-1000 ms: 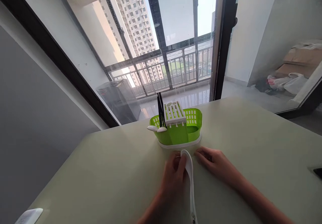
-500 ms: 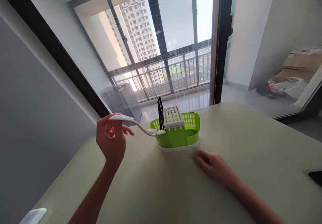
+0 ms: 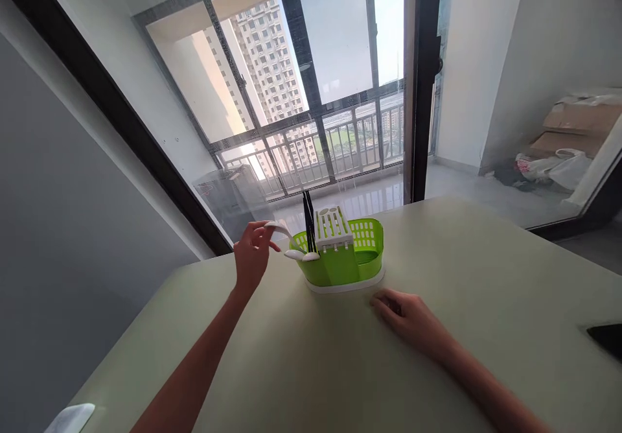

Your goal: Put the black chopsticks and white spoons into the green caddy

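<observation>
My left hand [image 3: 253,255] is closed in a pinch on a white spoon [image 3: 279,227], whose curved handle slopes down into the left end of a green plastic utensil basket [image 3: 343,264]. At that end, two other white spoons [image 3: 311,257] show their bowls at the rim, and several black chopsticks [image 3: 310,222] stand upright. A white slotted rack [image 3: 334,227] sits over the basket's middle. Just in front of the basket's right end, my right hand [image 3: 401,313] rests on the table with fingers curled in; nothing shows in it.
The basket stands on a pale green table [image 3: 330,355]. A white object [image 3: 70,418] lies at the lower left edge and a dark object [image 3: 606,339] at the right. Beyond the table are a glass door frame [image 3: 422,96], cardboard boxes [image 3: 583,118] and plastic bags [image 3: 566,168].
My left hand has moved right toward the basket, and the spoon's handle has gone down into its left end. My right hand stays in place.
</observation>
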The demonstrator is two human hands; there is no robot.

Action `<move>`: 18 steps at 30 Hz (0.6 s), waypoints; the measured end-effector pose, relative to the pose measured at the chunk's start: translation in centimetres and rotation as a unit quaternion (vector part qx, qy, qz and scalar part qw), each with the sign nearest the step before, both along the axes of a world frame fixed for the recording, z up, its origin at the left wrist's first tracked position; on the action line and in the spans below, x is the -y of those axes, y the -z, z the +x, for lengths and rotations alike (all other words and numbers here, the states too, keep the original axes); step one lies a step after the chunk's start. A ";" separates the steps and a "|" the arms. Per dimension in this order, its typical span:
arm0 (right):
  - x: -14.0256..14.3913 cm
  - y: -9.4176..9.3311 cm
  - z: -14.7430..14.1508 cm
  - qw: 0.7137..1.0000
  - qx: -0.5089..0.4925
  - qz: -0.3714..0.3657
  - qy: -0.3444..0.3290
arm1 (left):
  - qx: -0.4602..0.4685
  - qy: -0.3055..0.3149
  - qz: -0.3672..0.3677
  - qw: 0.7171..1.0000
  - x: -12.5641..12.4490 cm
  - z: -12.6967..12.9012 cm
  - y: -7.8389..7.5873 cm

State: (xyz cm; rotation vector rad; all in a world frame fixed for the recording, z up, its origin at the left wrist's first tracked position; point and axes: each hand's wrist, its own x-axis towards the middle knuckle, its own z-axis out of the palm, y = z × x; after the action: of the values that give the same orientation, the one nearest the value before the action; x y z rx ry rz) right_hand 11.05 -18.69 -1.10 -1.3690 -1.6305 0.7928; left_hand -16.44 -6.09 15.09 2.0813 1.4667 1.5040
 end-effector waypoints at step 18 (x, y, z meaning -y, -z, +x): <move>0.1 0.1 0.1 1.000 0.000 0.000 0.002 | -0.191 0.109 -0.101 0.970 -0.6 -2.8 1.9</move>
State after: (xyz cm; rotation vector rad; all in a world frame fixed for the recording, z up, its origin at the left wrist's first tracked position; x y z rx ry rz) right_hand 11.18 -18.84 -1.24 -1.3721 -1.6275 0.7888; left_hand -19.28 -5.50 13.21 2.3976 1.3770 0.8689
